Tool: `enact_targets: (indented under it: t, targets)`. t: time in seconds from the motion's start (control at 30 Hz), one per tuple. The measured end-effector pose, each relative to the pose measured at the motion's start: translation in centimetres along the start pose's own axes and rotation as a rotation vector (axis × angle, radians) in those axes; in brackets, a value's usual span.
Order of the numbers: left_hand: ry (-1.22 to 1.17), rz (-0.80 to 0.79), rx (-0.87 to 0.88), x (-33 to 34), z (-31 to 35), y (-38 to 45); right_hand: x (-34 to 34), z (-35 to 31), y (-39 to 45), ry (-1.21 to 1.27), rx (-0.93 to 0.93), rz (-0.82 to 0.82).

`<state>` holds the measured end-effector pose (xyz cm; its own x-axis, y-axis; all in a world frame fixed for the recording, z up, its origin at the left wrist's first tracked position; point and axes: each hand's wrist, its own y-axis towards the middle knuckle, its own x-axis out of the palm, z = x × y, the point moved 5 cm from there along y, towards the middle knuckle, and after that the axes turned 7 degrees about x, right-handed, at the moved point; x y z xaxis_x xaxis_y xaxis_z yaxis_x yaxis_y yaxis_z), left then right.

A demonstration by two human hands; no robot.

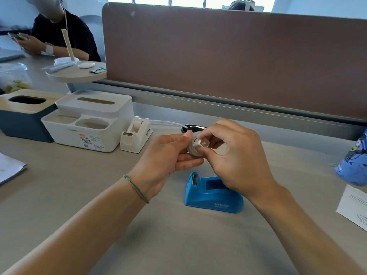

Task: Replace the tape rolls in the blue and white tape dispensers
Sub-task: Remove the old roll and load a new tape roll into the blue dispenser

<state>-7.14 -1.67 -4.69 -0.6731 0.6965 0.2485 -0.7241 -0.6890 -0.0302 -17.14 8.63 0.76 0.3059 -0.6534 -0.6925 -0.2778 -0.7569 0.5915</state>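
— Tabletop (178,245) first: what sits on it?
— Blue dispenser (213,195) near the hands, its slot bare. White dispenser (136,136) stands farther left.
— And the hands?
— Left hand (164,159) grips the tape roll (193,149). Right hand (236,153) pinches its small white core (199,143).

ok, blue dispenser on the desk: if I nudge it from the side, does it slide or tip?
Probably slides: the blue dispenser is low with a wide flat base on the smooth desk. Its roll bay looks empty, so it is likely lighter than when loaded. Tipping seems unlikely unless it is pushed high at the cutter end.
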Motion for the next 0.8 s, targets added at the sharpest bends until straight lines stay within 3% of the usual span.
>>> enact_targets:
  t: [0.4, 0.6, 0.8]
  targets:
    - [0.195, -0.047, 0.013, 0.4, 0.1, -0.6, 0.6, 0.7, -0.3, -0.079, -0.005, 0.0]
    - [0.342, 0.017, 0.152, 1.0, 0.5, -1.0, 0.9, 0.2, -0.4, -0.118, 0.009, -0.007]
    - [0.273, 0.038, 0.114, 0.8, 0.2, -1.0, 0.6, -0.2, -0.4, -0.065, 0.052, -0.026]
